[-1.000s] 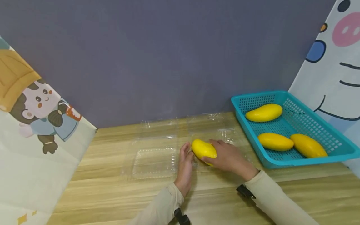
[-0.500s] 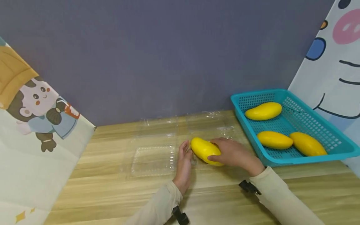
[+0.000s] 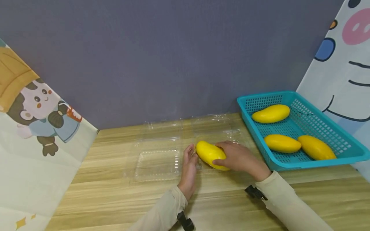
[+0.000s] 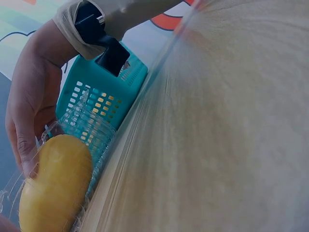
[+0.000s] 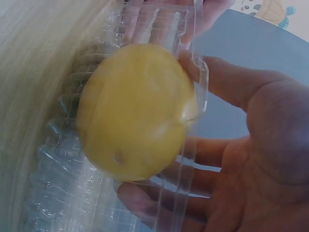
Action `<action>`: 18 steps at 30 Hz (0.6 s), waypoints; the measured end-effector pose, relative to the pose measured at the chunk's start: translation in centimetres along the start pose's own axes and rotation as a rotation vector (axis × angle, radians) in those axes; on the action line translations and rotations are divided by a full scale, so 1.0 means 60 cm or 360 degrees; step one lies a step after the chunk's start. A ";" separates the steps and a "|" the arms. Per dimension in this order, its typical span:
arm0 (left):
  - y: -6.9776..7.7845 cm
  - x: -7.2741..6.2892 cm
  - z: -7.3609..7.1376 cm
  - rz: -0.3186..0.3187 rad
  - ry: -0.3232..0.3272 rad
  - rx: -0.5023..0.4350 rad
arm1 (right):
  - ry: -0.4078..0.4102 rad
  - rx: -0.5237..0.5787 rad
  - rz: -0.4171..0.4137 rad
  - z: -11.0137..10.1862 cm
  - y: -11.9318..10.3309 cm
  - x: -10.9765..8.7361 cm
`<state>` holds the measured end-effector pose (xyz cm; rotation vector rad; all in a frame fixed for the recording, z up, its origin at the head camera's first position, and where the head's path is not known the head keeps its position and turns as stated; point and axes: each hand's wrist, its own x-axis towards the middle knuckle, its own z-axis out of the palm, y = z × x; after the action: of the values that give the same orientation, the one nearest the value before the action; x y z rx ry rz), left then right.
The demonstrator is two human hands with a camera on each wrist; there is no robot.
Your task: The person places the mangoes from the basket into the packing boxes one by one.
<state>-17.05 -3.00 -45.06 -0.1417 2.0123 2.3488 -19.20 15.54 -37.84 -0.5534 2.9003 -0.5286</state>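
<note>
A yellow mango (image 3: 209, 153) lies over the right-hand clear plastic clamshell box (image 3: 216, 128), in the middle of the wooden table. My right hand (image 3: 240, 157) grips its right end, thumb on the near side and fingers on the far side. In the right wrist view the mango (image 5: 135, 113) shows end-on, with the box's clear rim (image 5: 200, 92) between it and the palm. My left hand (image 3: 189, 168) stands on edge at the left of the mango, its fingers lightly bent along the box's side. Through the plastic, left fingers (image 5: 154, 21) show in the right wrist view.
Another clear clamshell box (image 3: 157, 165) lies with its lid back, left of my left hand. On the right stands a teal perforated basket (image 3: 254, 139) holding three mangoes (image 3: 271, 114). A grey wall (image 3: 173, 64) closes off the back, with printed panels (image 3: 341, 93) at the sides.
From one second to half a second ago, the mango and my right hand shifted slightly right, and more of the mango came into sight. Since then almost nothing has moved.
</note>
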 end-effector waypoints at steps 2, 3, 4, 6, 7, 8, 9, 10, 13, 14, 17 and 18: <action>0.000 0.000 0.000 0.0003 -0.0003 0.0009 | 0.0008 -0.0005 -0.0002 0.000 0.000 -0.001; 0.000 0.000 0.000 -0.0003 -0.0006 0.0011 | 0.0011 -0.0007 -0.0002 0.001 -0.001 -0.001; 0.000 -0.001 -0.001 -0.0007 -0.0008 0.0013 | 0.0012 -0.0009 -0.0004 0.001 -0.001 -0.002; -0.001 -0.001 -0.002 -0.0013 -0.0013 0.0018 | 0.0015 -0.0011 -0.0004 0.002 -0.002 -0.002; -0.001 -0.002 -0.002 -0.0019 -0.0015 0.0017 | 0.0015 -0.0012 -0.0003 0.003 -0.002 -0.002; -0.001 -0.002 -0.002 -0.0030 -0.0016 0.0013 | 0.0014 -0.0013 -0.0002 0.004 -0.002 -0.002; -0.001 -0.003 -0.003 -0.0035 -0.0017 0.0015 | 0.0012 -0.0014 -0.0001 0.005 -0.002 -0.002; -0.001 -0.003 -0.003 -0.0040 -0.0017 0.0014 | 0.0011 -0.0017 0.0001 0.005 -0.002 -0.002; -0.001 -0.003 -0.003 -0.0055 -0.0020 0.0015 | 0.0010 -0.0024 0.0006 0.007 -0.002 -0.001; -0.001 -0.004 -0.004 -0.0059 -0.0021 0.0017 | 0.0010 -0.0027 0.0009 0.007 -0.002 -0.001; 0.002 -0.003 -0.003 -0.0071 -0.0022 0.0019 | 0.0008 -0.0033 0.0019 0.006 -0.002 0.000; 0.003 -0.003 -0.003 -0.0074 -0.0021 0.0017 | 0.0008 -0.0036 0.0024 0.005 -0.002 0.000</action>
<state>-16.90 -3.20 -44.93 -0.1708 1.9930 2.3048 -19.07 15.33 -38.08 -0.5338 2.9164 -0.4970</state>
